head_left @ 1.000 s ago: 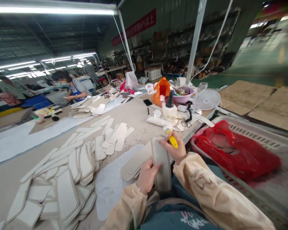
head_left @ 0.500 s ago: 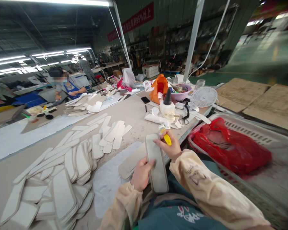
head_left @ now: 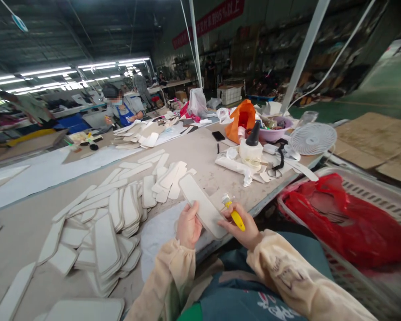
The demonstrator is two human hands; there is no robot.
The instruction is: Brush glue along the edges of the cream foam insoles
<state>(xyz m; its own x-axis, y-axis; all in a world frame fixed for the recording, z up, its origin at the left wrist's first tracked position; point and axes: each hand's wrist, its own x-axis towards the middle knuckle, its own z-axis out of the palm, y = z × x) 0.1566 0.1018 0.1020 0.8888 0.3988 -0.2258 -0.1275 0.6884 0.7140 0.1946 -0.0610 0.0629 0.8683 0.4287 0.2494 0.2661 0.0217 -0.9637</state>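
My left hand grips the near edge of a long grey-white padded strip, held tilted above the table edge with its far end pointing up and left. My right hand touches the strip's lower right end and is closed around a small yellow-handled brush whose tip points up. Both arms wear beige sleeve covers. Rows of similar pale strips lie fanned out on the worktable to the left of my hands.
A glue bottle with a black nozzle, scissors, rags, an orange bag, a pink bowl and a small white fan crowd the table's right end. A basket with a red plastic bag stands at my right. A person works at the far left table.
The strip has swung from upright in front of me to slanting left over the table. Both hands have shifted with it, and my view has turned to the left.
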